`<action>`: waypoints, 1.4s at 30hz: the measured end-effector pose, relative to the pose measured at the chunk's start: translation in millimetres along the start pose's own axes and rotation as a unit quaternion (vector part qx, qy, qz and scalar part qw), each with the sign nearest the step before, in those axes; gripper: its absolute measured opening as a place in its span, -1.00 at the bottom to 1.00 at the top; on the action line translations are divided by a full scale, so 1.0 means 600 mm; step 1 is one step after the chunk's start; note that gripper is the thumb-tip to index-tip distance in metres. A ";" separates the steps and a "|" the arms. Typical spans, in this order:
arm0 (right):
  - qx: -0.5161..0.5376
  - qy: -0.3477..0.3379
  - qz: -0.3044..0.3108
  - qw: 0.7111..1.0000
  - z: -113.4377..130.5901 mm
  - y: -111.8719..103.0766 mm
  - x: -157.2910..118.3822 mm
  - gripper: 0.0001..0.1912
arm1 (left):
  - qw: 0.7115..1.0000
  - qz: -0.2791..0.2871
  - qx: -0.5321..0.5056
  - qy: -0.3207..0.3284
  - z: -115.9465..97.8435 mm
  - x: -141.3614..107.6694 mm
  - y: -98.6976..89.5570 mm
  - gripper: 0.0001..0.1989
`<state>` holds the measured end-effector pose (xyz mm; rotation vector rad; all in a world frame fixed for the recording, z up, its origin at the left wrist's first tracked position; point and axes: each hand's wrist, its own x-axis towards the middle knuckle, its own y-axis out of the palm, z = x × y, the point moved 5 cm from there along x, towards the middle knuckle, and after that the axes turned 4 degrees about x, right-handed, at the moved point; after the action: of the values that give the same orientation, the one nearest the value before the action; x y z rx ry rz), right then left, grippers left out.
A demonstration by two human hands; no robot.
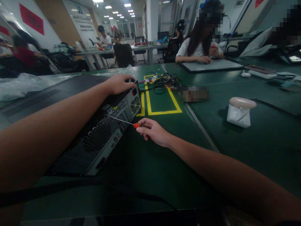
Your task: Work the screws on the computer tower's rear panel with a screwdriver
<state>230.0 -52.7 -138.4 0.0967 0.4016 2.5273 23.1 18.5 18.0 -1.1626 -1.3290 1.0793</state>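
A black computer case (77,141) lies on the green table (150,175), its grey rear panel with vents, ports and a fan grille turned toward me. My left hand (121,84) rests on the case's top edge near the far corner, fingers bent over it and apart. In my right hand (154,131) is a screwdriver (136,125) with an orange handle, pinched between thumb and fingers. Its long thin shaft points left, and the tip meets the rear panel near a small yellow label.
Tangled cables (164,81) lie by yellow tape rectangles (164,112) beyond the case. A white box with a pinkish object on top (239,113) stands at the right. Clear plastic wrap (25,84) is at left. Across the table sits a person (199,47) at a flat panel.
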 end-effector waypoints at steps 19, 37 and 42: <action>0.008 0.020 0.006 1.000 -0.002 0.000 0.002 -0.79 | 1.000 -0.007 0.008 -0.008 -0.003 -0.003 -0.001 -0.27; 0.013 -0.007 0.009 1.000 0.001 0.000 0.000 -0.58 | 1.000 -0.007 -0.008 0.003 0.001 0.002 0.001 -0.22; 0.005 -0.014 0.001 1.000 0.004 0.001 -0.002 -0.52 | 1.000 -0.002 -0.020 0.011 -0.001 0.002 0.000 -0.25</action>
<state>231.3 -53.2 -136.0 0.1356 0.4044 2.5229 23.9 19.8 18.1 -1.1984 -1.3406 1.0392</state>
